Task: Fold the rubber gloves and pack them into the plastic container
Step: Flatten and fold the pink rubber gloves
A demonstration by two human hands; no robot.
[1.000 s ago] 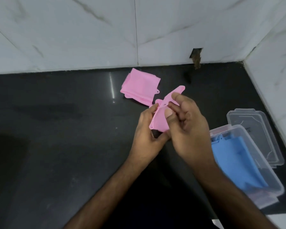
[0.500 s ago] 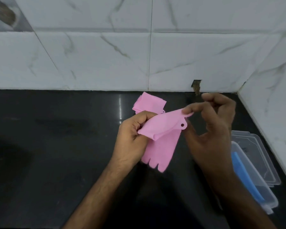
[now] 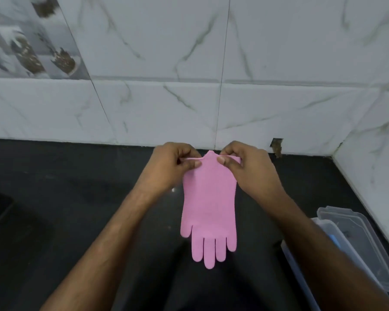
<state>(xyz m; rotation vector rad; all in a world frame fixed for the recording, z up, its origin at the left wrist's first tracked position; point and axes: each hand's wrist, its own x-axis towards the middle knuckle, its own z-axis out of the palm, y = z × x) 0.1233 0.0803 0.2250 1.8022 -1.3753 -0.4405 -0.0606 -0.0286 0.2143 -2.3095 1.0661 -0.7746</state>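
1. Pink rubber, one glove (image 3: 208, 212), hangs flat and full length above the black worktop (image 3: 65, 198), cuff up and fingers pointing down toward the person.
2. The left hand (image 3: 170, 167) pinches the cuff's left corner between thumb and curled fingers; the right hand (image 3: 248, 168) pinches the right corner the same way. Both are clamped on the cuff, with a short stretch of its edge showing between them.
3. Held by its two top corners, the glove can drop straight under its own weight. In my judgement this is done to smooth it out and square it before a fold, since a limp rubber sheet creases unevenly if folded while bunched.
4. The glove sits directly below and between the two hands; only the cuff touches them, and the palm and fingers dangle free, apparently clear of the worktop.
5. The plastic container (image 3: 323, 261) stands at the right edge of the worktop, beside the right forearm and well apart from the glove. Something blue (image 3: 334, 241) shows inside it, too hidden to identify. A clear lid (image 3: 368, 243) lies against its far side, near the marble-tiled wall (image 3: 279, 97).
6. Folding of this glove looks not yet begun, so packing it remains ahead.
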